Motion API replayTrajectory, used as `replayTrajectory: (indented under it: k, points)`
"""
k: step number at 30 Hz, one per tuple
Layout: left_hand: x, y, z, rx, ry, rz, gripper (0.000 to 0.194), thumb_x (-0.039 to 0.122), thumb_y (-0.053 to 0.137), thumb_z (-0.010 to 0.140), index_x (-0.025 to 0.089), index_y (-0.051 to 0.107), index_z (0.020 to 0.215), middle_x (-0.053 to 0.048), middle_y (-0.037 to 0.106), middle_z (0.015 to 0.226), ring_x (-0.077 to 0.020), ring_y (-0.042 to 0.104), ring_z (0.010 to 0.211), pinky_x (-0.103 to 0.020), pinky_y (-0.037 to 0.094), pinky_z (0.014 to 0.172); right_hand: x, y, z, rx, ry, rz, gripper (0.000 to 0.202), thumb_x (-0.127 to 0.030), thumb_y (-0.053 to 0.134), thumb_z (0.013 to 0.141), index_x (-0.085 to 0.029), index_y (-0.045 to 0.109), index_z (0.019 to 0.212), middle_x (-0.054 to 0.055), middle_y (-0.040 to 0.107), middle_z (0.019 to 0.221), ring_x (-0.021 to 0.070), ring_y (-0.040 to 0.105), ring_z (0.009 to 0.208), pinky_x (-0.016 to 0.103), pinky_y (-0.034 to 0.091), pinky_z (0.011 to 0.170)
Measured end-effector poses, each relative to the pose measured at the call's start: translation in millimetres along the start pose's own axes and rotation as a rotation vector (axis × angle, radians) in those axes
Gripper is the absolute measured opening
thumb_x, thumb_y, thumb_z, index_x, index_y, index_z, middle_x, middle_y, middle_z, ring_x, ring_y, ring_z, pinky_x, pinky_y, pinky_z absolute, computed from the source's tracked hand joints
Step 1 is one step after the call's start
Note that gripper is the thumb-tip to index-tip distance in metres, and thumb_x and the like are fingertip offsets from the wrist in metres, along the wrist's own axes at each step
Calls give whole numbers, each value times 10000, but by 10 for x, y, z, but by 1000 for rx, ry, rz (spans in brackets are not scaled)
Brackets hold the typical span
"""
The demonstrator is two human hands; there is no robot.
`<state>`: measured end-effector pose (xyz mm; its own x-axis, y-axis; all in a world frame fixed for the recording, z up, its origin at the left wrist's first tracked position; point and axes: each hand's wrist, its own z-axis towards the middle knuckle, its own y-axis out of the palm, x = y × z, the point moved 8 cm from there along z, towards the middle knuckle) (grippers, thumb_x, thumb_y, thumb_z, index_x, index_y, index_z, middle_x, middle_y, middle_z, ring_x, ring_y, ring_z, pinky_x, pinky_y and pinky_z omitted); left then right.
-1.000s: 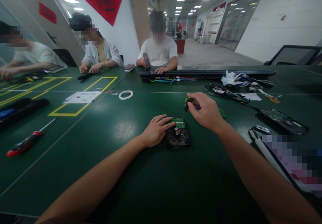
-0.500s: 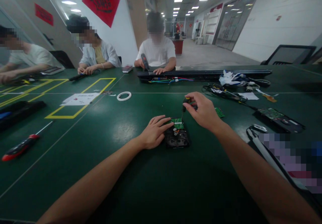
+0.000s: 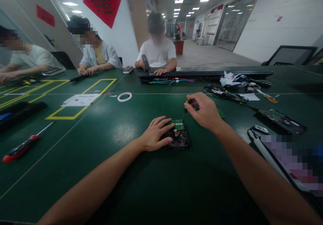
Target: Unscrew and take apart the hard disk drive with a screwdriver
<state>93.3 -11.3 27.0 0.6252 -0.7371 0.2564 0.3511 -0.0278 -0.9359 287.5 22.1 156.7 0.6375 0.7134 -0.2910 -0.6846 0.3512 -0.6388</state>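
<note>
A black hard drive (image 3: pixel 180 140) with a green circuit board (image 3: pixel 178 124) at its far end lies on the green table (image 3: pixel 141 191). My left hand (image 3: pixel 156 134) rests on the drive's left side, fingers spread, with fingertips at the board's edge and the thumb over the black casing. Pinched in my right hand (image 3: pixel 203 112) is a small screwdriver (image 3: pixel 186 105) with a black and yellow handle. It stands nearly upright, its tip down at the far right corner of the board. Another green board (image 3: pixel 221 113) lies partly hidden behind my right hand.
White tape roll (image 3: pixel 124 97) beyond my left hand; red and black screwdriver (image 3: pixel 22 148) at left. Second hard drive (image 3: pixel 280 120), cables (image 3: pixel 224 93) and a bag edge (image 3: pixel 275 164) at right. A long black panel (image 3: pixel 207 74) lies before a person (image 3: pixel 156 53); two people sit at left.
My left thumb has stretched out onto the black casing. The fingers of my right hand have shifted slightly around the screwdriver handle, which has turned a little.
</note>
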Motion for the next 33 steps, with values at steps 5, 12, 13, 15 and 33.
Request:
replayTrajectory:
  k: [5,12,13,15,33]
  points:
    - [6,28,-6,-23,18,7,900,806,507,927,278,359,1640,-119,338,1675,-432,215,1553,-644,233,1246,57,17,-15,8,37,9,232,-217,605,938,-203,620,1169,145,683,1193,287,689,1004,475,591,875]
    - [57,3,-4,-17,28,22,1071,907,550,821,271,321,1653,-141,313,1680,-447,217,1550,-657,224,1251,16,35,-11,-9,0,-6,241,-237,619,945,-219,633,1186,128,691,1156,301,676,1046,501,573,920]
    - [65,1,-4,-17,30,20,1083,915,549,813,273,318,1654,-141,311,1681,-451,215,1550,-662,224,1250,7,36,-9,-10,-9,-11,257,-235,618,943,-212,630,1199,134,685,1155,303,669,1057,498,574,916]
    - [79,3,-4,-21,35,19,1114,929,554,794,272,306,1659,-145,303,1684,-460,212,1548,-670,221,1248,5,35,-6,-7,-12,-21,284,-220,606,939,-196,620,1221,146,672,1152,301,662,1054,486,580,894]
    - [81,62,10,19,29,28,1059,828,654,810,274,321,1649,-148,317,1673,-488,211,1535,-703,246,1221,63,25,-23,-25,52,3,228,-271,608,969,-228,626,1193,133,693,1187,303,670,1086,503,553,959]
